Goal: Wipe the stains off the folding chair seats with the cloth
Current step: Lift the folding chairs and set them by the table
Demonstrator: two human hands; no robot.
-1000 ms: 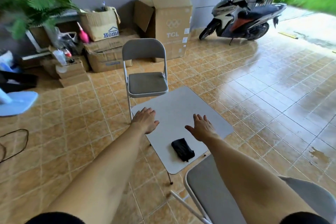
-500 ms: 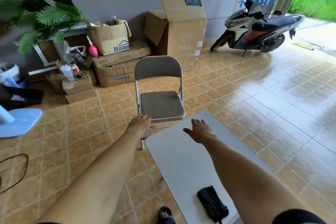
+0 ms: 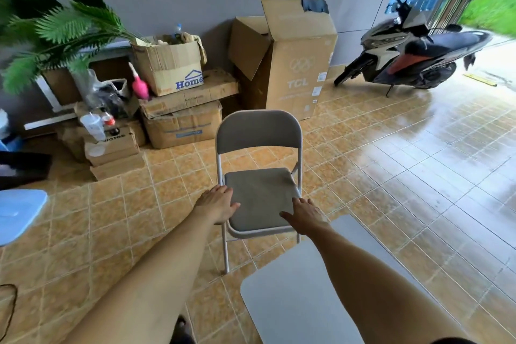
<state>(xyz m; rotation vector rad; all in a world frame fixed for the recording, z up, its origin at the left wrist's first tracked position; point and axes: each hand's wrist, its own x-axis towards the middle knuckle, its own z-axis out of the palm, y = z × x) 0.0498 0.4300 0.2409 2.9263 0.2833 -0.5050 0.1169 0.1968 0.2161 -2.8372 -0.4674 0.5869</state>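
A grey folding chair (image 3: 259, 198) stands unfolded on the tiled floor ahead of me, its padded seat facing me. My left hand (image 3: 217, 205) lies flat with fingers spread over the seat's front left edge. My right hand (image 3: 304, 215) is flat and spread over the seat's front right corner. Neither hand holds anything. The cloth is out of view.
A small grey table (image 3: 290, 296) stands just in front of me, below my right arm. Stacked cardboard boxes (image 3: 181, 109), a tall TCL box (image 3: 301, 64) and a palm plant (image 3: 55, 28) line the wall. A scooter (image 3: 413, 56) is parked at right on wet tiles.
The view has tilted up and I have moved toward the chair. Both hands went from above the table to the chair seat. The black cloth on the table dropped out of view.
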